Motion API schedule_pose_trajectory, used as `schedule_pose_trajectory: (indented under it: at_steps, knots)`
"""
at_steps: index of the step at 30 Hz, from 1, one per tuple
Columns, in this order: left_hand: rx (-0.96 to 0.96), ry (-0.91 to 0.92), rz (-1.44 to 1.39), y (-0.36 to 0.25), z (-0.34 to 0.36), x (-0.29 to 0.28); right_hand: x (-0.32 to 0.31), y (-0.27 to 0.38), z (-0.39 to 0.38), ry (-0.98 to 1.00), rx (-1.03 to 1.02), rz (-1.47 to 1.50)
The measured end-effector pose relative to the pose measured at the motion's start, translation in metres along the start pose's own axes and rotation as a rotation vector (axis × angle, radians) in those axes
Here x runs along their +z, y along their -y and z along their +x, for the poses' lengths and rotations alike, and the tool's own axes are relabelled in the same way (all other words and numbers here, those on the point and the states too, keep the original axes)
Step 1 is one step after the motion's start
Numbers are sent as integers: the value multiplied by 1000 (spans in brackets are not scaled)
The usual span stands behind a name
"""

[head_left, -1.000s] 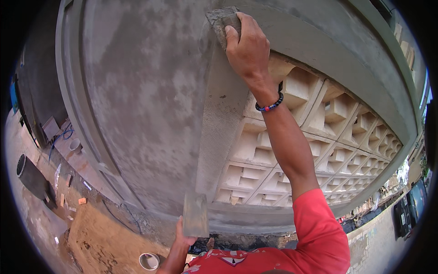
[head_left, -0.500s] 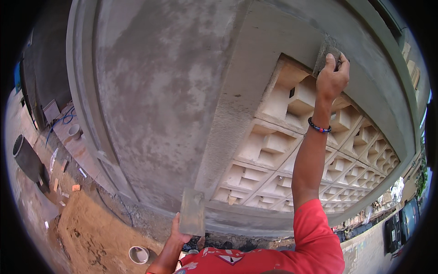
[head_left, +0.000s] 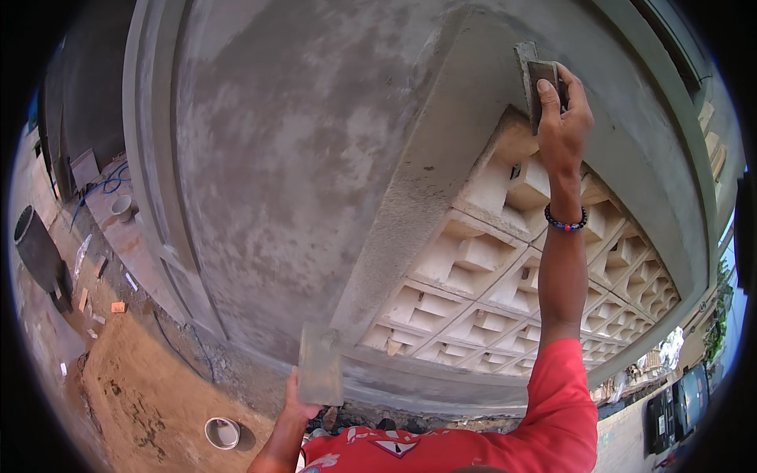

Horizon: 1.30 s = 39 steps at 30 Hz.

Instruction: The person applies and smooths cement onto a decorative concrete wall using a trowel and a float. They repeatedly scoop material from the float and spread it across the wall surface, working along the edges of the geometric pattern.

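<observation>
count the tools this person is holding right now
2: a grey rectangular board in the left hand, low down, and a dark flat tool in the right hand, raised above the pale openwork blocks.

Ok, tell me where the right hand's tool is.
Head view, upper right: the tool is in the right hand, by the grey wall, just above the top corner of the pale block grille.

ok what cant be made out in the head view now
- Most of the left hand: head view, hidden behind the flat board.
- Far face of the hand float: head view, hidden by its own body.
- Contents of the pail: head view, too small.
</observation>
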<state>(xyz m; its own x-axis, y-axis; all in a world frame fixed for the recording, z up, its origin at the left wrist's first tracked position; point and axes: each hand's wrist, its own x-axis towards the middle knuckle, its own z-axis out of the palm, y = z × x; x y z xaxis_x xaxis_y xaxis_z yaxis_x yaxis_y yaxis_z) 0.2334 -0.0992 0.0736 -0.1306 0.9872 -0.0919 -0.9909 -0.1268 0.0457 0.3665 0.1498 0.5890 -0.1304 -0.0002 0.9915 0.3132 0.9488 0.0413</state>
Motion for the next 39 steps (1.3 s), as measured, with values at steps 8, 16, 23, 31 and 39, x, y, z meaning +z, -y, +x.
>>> schedule_pose_trajectory:
  at_steps: [8,16,23,31,39]
  knots:
    - [24,-88,62,3,6,17,28,6,-11,302,-442,-358]
    - [-42,-71,56,8,6,8,20,27,-130,891,-297,-138]
    - [-5,-64,88,8,0,0,4,-2,13,238,-457,-357]
    - [-58,-64,82,11,2,0,17,12,-154,798,-433,-274]
    - [-7,-91,119,6,-5,8,4,13,-24,300,-400,-250]
